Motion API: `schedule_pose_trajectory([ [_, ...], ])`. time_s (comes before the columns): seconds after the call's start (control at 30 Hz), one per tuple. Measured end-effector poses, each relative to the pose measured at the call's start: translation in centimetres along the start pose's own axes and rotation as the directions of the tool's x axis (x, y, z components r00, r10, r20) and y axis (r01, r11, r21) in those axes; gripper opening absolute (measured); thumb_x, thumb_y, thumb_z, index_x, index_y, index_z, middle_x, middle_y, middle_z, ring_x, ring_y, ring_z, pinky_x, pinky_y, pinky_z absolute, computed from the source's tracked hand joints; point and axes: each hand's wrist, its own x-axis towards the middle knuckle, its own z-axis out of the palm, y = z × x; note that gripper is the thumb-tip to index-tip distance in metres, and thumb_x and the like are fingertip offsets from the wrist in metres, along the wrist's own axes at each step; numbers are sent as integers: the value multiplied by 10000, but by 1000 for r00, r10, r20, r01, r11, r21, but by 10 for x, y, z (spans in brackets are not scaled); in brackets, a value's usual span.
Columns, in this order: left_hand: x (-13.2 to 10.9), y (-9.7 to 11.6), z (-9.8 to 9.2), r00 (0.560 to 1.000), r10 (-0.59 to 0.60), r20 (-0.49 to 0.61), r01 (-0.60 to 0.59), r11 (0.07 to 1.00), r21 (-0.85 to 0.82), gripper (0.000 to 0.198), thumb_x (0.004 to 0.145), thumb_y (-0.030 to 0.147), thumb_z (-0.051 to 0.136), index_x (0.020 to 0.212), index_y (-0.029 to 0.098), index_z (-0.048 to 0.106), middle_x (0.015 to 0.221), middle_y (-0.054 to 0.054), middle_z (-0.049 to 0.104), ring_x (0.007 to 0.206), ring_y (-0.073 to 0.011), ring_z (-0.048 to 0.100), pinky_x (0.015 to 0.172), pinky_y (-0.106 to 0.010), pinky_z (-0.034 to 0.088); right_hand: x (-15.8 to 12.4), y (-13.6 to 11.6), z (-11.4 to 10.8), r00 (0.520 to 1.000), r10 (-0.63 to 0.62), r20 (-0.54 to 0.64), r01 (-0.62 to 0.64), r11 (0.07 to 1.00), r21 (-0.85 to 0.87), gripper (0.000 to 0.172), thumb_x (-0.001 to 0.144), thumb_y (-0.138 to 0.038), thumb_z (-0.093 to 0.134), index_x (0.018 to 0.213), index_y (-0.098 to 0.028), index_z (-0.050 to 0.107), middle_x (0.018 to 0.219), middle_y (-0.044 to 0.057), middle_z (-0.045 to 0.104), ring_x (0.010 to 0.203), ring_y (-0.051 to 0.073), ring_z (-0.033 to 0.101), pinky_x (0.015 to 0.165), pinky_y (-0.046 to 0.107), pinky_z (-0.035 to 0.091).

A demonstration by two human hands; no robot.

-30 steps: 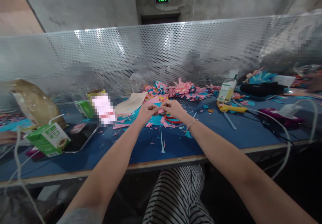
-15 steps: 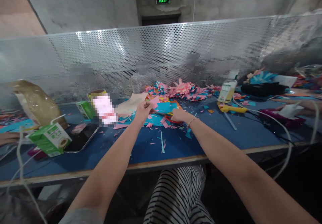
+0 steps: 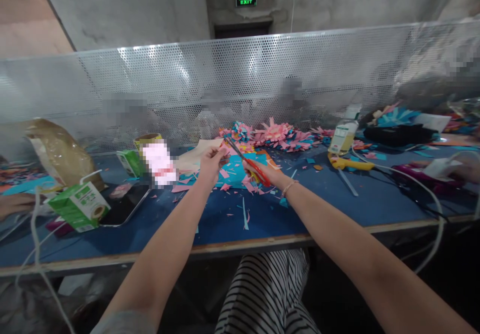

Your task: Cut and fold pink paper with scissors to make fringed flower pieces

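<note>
My right hand (image 3: 273, 172) is closed around red-handled scissors (image 3: 258, 171), whose blades point up and to the left. Close to the blade tips, my left hand (image 3: 211, 164) is closed in a pinch on a piece of pink paper (image 3: 225, 151), mostly covered by the fingers. Beneath both hands lie blue paper (image 3: 236, 170) and scattered pink scraps. A cream sheet (image 3: 193, 157) sits just behind my left hand. Pink and blue fringed paper flowers (image 3: 276, 132) are heaped farther back.
A lit phone (image 3: 159, 164), a green drink carton (image 3: 80, 206) and a dark tablet (image 3: 129, 205) stand or lie at left. At right are a bottle (image 3: 342, 136) and a yellow glue gun (image 3: 350, 164) with its cord. A perforated metal screen (image 3: 180, 84) borders the table's back.
The scissors have swung upward and away from the paper, their blades now angled up-left. My left hand has turned, and the pink paper shows less than before.
</note>
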Motion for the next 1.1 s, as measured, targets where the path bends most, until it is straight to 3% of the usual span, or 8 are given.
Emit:
schedule_pose_trajectory([
  [0.23,-1,5,3,999,-32,5,33,993,-111,272,536,220,729,585,150,470,529,32,536,539,-75,561,521,-180,435,-3,-5,11,991,66,112,-87,976,200,433,630,-578,583,845,-217,481,603,-55,381,481,57,371,501,219,436],
  [0.53,0,0,3,1000,5,-9,-6,995,-103,281,527,232,743,566,145,479,515,20,547,523,-76,547,537,-202,442,-12,-23,13,986,134,98,-156,953,260,487,548,-581,646,811,-212,466,633,-61,373,486,43,350,467,204,396],
  [0.73,0,1,3,1000,-8,-8,7,997,-80,266,538,237,738,575,145,491,536,20,551,542,-73,550,572,-212,444,-9,-21,14,991,92,94,-106,982,154,418,631,-572,584,822,-215,478,589,-59,379,465,54,353,482,220,426],
  [0.87,0,2,3,1000,-21,-14,20,998,-61,263,556,228,726,568,149,476,527,31,542,525,-63,538,581,-211,446,-8,-18,14,997,69,17,-70,997,13,366,707,-543,514,848,-206,506,553,-37,432,460,73,390,465,216,412],
  [1.1,2,2,2,999,-44,-6,43,997,-66,261,544,222,731,574,149,482,558,19,575,528,-62,545,578,-206,453,-13,-23,15,999,15,-32,-20,981,-193,344,715,-508,516,839,-187,523,519,-33,432,431,86,424,424,216,399],
])
